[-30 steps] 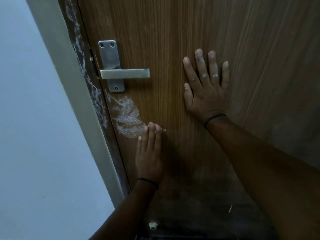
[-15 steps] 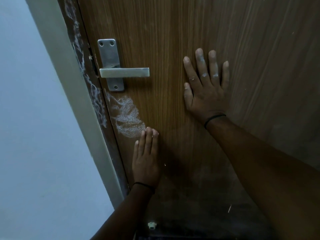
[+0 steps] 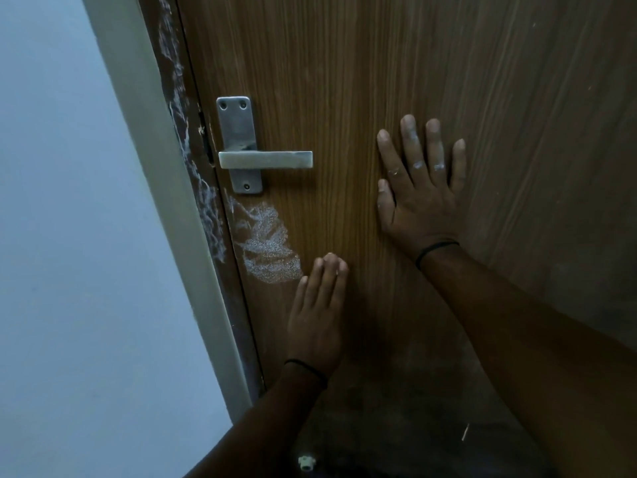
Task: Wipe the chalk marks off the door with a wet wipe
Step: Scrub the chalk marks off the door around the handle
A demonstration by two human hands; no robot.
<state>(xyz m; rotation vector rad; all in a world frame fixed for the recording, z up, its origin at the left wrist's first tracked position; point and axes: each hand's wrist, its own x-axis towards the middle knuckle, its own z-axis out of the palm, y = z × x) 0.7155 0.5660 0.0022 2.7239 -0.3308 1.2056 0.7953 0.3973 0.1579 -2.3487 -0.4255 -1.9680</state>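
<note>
Dim overall, brightest around the door handle (image 3: 265,159); deep shadow well below it, perhaps slightly soft; wide-angle bending toward edges.

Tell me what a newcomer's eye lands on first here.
A patch of white chalk marks stands out on the brown door, just below the metal handle. The left hand lies flat beside the patch's lower right edge, and the right hand is spread flat further right, chalk on its fingers.
</note>
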